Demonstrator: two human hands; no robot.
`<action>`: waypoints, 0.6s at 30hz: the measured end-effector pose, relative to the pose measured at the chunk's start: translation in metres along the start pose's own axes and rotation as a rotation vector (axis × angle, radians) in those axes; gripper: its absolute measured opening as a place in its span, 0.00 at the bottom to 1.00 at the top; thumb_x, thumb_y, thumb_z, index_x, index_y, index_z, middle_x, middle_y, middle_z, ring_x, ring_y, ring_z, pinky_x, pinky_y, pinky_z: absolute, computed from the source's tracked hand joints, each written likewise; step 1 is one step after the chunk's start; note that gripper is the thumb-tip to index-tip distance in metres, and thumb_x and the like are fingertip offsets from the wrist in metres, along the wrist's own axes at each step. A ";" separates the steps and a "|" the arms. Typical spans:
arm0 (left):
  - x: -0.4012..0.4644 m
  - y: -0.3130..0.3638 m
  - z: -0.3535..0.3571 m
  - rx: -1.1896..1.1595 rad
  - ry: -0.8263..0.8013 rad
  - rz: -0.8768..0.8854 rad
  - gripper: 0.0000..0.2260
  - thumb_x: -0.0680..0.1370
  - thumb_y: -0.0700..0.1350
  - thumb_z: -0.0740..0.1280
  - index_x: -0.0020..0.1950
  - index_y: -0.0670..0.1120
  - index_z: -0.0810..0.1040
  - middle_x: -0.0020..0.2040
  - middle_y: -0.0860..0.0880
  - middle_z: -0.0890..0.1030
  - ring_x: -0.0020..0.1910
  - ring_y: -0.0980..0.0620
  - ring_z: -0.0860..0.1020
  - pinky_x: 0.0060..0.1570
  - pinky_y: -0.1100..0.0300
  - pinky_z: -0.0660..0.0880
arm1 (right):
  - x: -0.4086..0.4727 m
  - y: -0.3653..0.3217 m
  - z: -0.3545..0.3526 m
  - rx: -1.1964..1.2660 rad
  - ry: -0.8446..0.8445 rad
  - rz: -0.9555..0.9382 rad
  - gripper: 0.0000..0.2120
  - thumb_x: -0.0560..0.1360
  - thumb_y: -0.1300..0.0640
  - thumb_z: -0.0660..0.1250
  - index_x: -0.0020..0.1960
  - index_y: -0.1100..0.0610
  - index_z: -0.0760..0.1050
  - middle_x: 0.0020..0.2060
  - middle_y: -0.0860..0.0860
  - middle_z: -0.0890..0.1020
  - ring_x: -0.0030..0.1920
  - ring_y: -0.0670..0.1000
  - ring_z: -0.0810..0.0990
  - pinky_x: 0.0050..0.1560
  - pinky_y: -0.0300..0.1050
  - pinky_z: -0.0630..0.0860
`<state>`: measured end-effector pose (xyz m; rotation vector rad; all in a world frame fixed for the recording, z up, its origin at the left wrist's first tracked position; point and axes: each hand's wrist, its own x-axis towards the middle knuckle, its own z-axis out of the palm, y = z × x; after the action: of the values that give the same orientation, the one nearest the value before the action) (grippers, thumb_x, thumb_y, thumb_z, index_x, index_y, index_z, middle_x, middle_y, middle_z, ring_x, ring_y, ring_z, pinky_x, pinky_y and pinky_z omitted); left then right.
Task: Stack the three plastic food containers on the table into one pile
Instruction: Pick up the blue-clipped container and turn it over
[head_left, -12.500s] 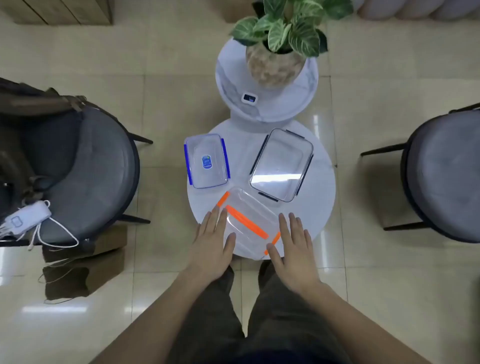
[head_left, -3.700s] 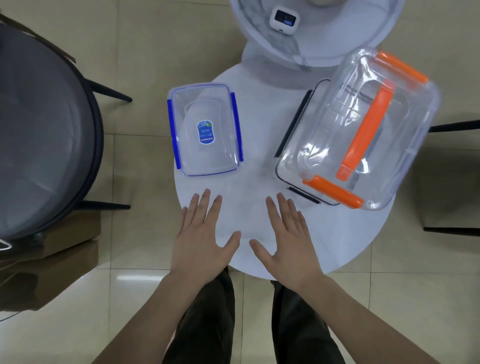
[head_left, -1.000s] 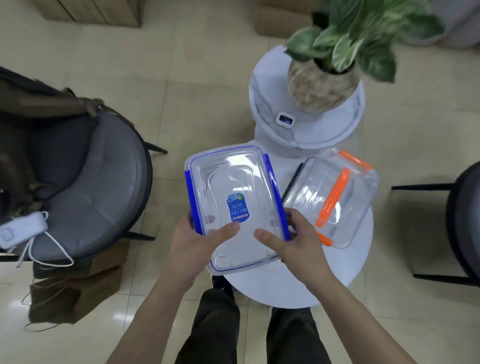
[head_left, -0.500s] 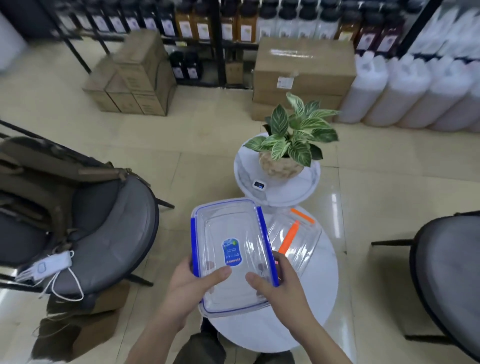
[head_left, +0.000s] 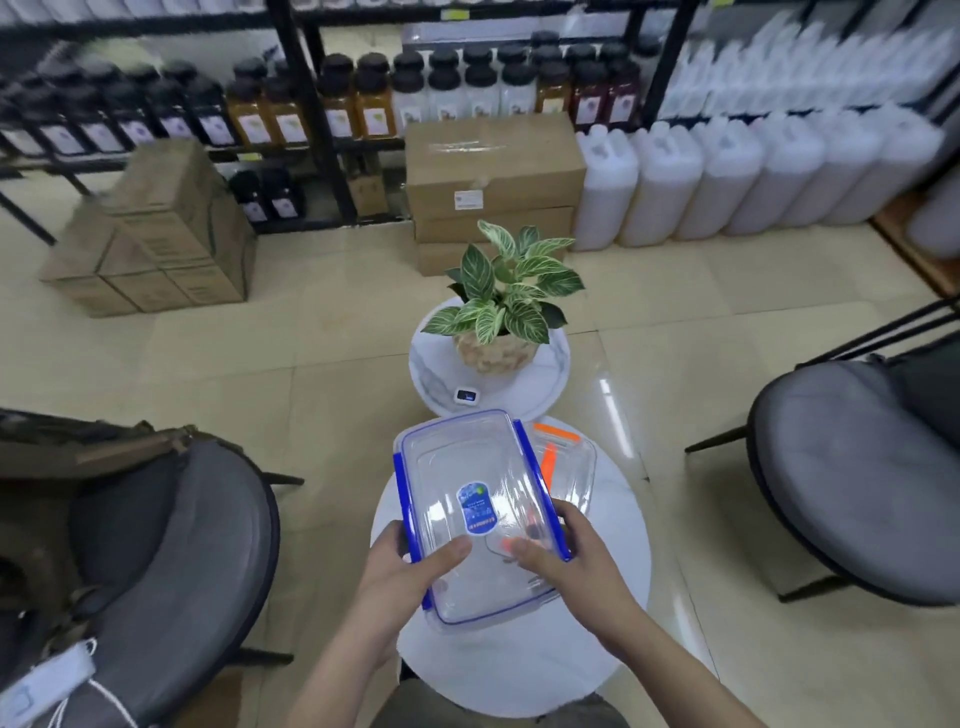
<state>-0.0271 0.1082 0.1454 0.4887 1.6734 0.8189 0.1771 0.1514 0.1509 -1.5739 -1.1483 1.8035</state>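
I hold a clear container with blue clips (head_left: 467, 473) above the round white table (head_left: 519, 675). My left hand (head_left: 400, 577) grips its near left side, thumb on the lid. My right hand (head_left: 566, 561) grips its near right side. Behind it on the table's far right sits the clear container with orange clips (head_left: 566, 457), resting on a third container that is hidden from view.
A smaller round table (head_left: 436, 364) with a potted plant (head_left: 506, 306) and a small white device (head_left: 466, 396) stands just beyond. Grey chairs flank me, left (head_left: 171, 561) and right (head_left: 852, 467). Cardboard boxes (head_left: 493, 171) and shelves of bottles line the far wall.
The view has tilted further upward, showing more of the shelves. The blue-clipped container stays in both hands, now slightly more over the orange-clipped container.
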 end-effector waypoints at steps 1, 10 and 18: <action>0.002 0.002 0.001 0.000 -0.010 0.009 0.27 0.64 0.53 0.83 0.60 0.49 0.78 0.53 0.49 0.87 0.50 0.48 0.86 0.47 0.52 0.84 | -0.001 -0.001 0.000 0.005 0.016 -0.009 0.24 0.73 0.53 0.76 0.66 0.48 0.72 0.58 0.46 0.83 0.56 0.46 0.83 0.41 0.36 0.81; 0.009 0.007 0.011 -0.076 -0.015 0.071 0.25 0.68 0.53 0.80 0.60 0.48 0.77 0.58 0.50 0.84 0.57 0.49 0.83 0.58 0.45 0.80 | -0.002 0.004 0.008 0.079 0.160 -0.050 0.21 0.75 0.52 0.74 0.64 0.47 0.71 0.57 0.45 0.83 0.53 0.45 0.85 0.45 0.38 0.82; 0.000 0.003 0.031 -0.214 -0.144 0.046 0.23 0.73 0.46 0.77 0.66 0.54 0.74 0.59 0.53 0.82 0.56 0.52 0.83 0.55 0.45 0.82 | 0.001 0.026 0.018 0.254 0.268 0.023 0.29 0.72 0.45 0.73 0.67 0.49 0.64 0.61 0.47 0.79 0.60 0.52 0.82 0.59 0.56 0.82</action>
<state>0.0021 0.1181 0.1447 0.4284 1.4288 0.9617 0.1642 0.1337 0.1289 -1.6195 -0.7498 1.6184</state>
